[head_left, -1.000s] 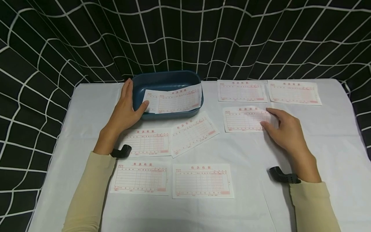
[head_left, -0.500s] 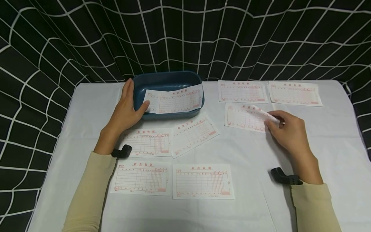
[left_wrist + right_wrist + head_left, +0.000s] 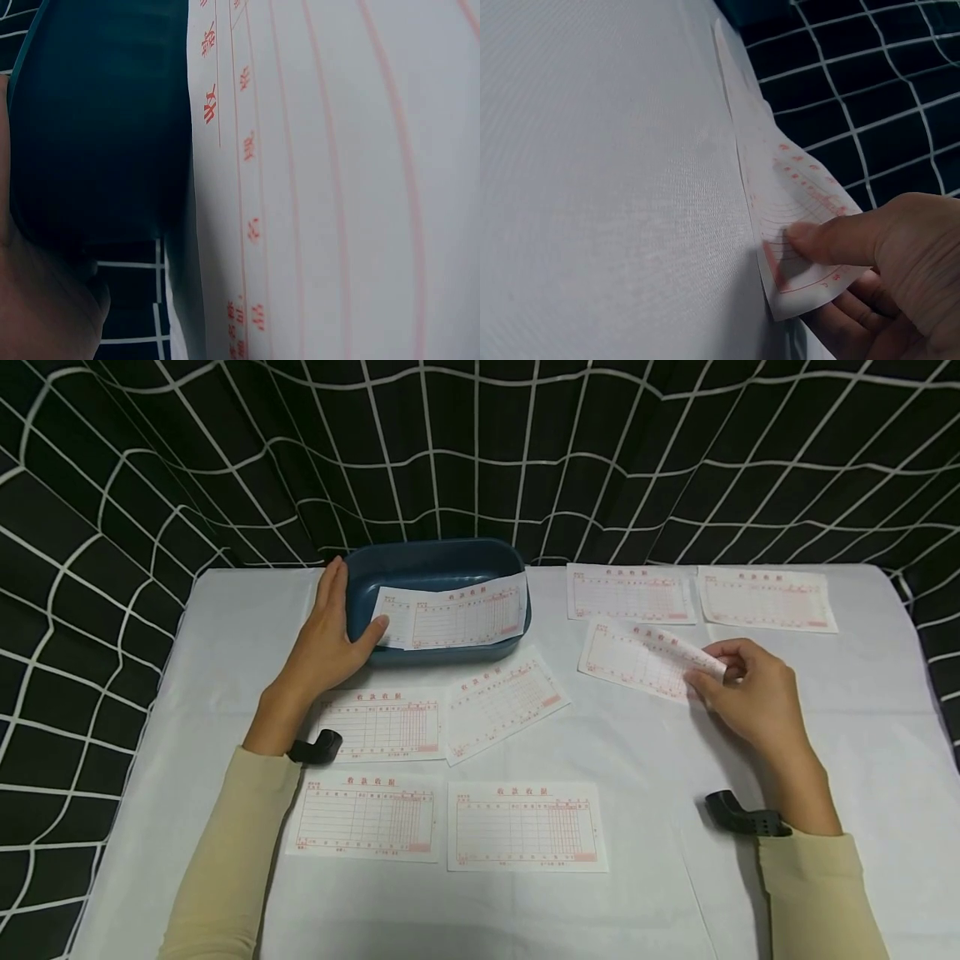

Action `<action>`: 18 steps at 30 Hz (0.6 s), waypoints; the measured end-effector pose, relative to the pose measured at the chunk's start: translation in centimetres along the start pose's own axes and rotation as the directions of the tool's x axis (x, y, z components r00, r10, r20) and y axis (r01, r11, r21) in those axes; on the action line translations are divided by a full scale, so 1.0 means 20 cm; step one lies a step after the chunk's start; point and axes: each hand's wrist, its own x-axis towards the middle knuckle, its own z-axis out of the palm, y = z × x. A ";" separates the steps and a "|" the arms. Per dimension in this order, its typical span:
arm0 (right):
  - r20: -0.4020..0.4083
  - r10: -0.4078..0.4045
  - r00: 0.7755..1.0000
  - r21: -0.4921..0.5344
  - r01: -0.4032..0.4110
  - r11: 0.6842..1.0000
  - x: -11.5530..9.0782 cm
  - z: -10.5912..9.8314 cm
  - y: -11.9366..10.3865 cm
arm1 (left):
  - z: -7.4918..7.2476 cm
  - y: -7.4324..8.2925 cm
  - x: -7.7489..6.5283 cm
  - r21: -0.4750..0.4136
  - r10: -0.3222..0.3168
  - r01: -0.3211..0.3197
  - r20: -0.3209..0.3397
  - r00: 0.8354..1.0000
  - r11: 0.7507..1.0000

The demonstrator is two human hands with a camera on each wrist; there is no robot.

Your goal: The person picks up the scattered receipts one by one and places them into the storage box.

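In the head view my right hand (image 3: 753,693) pinches the right end of a red-printed receipt slip (image 3: 630,658) between thumb and fingers. That end is raised and bent, while the left end lies low near the table. The right wrist view shows the thumb pressed on the printed face of the slip (image 3: 802,217). My left hand (image 3: 322,635) rests at the left end of a dark blue plastic basin (image 3: 435,557), fingers straight along its side and thumb at the front rim. Two overlapping receipt slips (image 3: 465,614) lean inside the basin against its front and right walls.
Two receipt slips, one at the back (image 3: 630,593) and one at the back right (image 3: 767,599), lie beyond my right hand. Several more, including a slanted slip (image 3: 506,706), lie in front of the basin on the white cloth (image 3: 645,893). A black curtain with white grid lines (image 3: 480,460) stands behind.
My right thumb and fingers have taken hold of the receipt slip's right end and lifted it, bending and turning the slip slightly. My left hand and the basin have stayed in place.
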 end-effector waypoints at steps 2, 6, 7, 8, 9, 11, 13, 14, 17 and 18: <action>-0.005 0.008 1.000 0.018 -0.008 1.000 0.00 0.00 0.00 | 0.00 0.00 0.00 -0.001 -0.001 0.001 0.000 1.000 1.000; 0.001 0.028 1.000 0.076 -0.028 0.997 0.00 0.00 0.00 | 0.00 0.00 0.00 -0.002 0.004 -0.004 -0.004 1.000 1.000; 0.005 0.033 0.999 0.091 -0.034 0.995 0.00 0.00 -0.01 | 0.00 0.00 0.00 -0.002 0.006 -0.006 -0.005 1.000 1.000; 0.009 0.039 0.999 0.109 -0.040 0.993 0.00 0.00 -0.01 | 0.00 0.00 0.00 -0.002 0.007 -0.007 -0.006 1.000 1.000; 0.013 0.043 0.999 0.126 -0.044 0.991 0.00 0.00 -0.01 | 0.00 0.00 0.00 -0.002 0.007 -0.007 -0.006 1.000 1.000; 0.017 0.048 0.999 0.139 -0.050 0.989 0.00 -0.01 -0.01 | 0.00 0.00 0.00 0.000 0.005 -0.005 -0.005 1.000 1.000; 0.014 0.050 0.999 0.135 -0.052 0.990 0.00 -0.01 -0.02 | 0.00 0.00 0.00 -0.001 0.002 -0.002 -0.004 1.000 1.000; 0.014 0.052 0.999 0.123 -0.053 0.991 0.00 -0.01 -0.02 | 0.00 0.00 0.00 0.000 0.001 -0.001 -0.003 1.000 1.000; 0.024 0.055 0.998 0.072 -0.057 0.996 -0.01 -0.02 -0.03 | 0.00 0.00 0.00 0.001 -0.003 0.003 -0.001 1.000 1.000; 0.025 0.053 0.998 0.061 -0.055 0.997 -0.01 -0.03 -0.04 | 0.00 0.00 0.00 0.001 -0.003 0.003 0.000 1.000 1.000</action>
